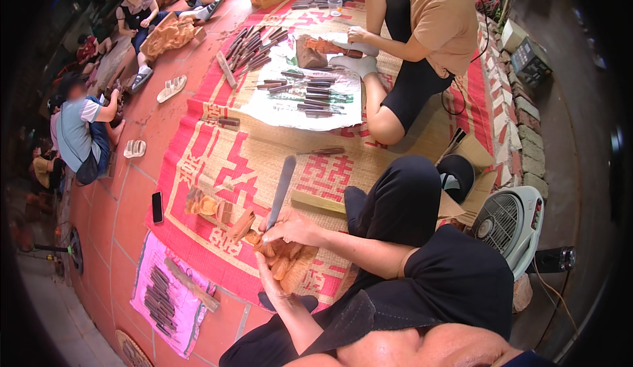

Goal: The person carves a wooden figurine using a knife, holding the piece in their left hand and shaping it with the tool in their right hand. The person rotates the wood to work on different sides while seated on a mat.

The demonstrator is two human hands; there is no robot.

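Note:
My right hand [298,227] is closed around a long, flat grey file [282,189], whose rounded end points up and away from me. Just below it lies an orange-brown wood carving [290,260] with a knobbly surface, between my legs. My left hand [271,276] grips the carving's near left side, its fingers partly hidden. The right hand is right over the carving's upper edge; I cannot tell whether the file touches it. Beside the carving on the left are a wood block [239,227] and another small carved piece [201,202].
A patterned mat [264,146] covers the tiled floor. Carving tools lie on a pink cloth [146,301] at left and a white sheet [264,106] ahead, where another person [442,24] works. A phone [157,207], yellowish wood strip [319,203] and fan [508,225] are near.

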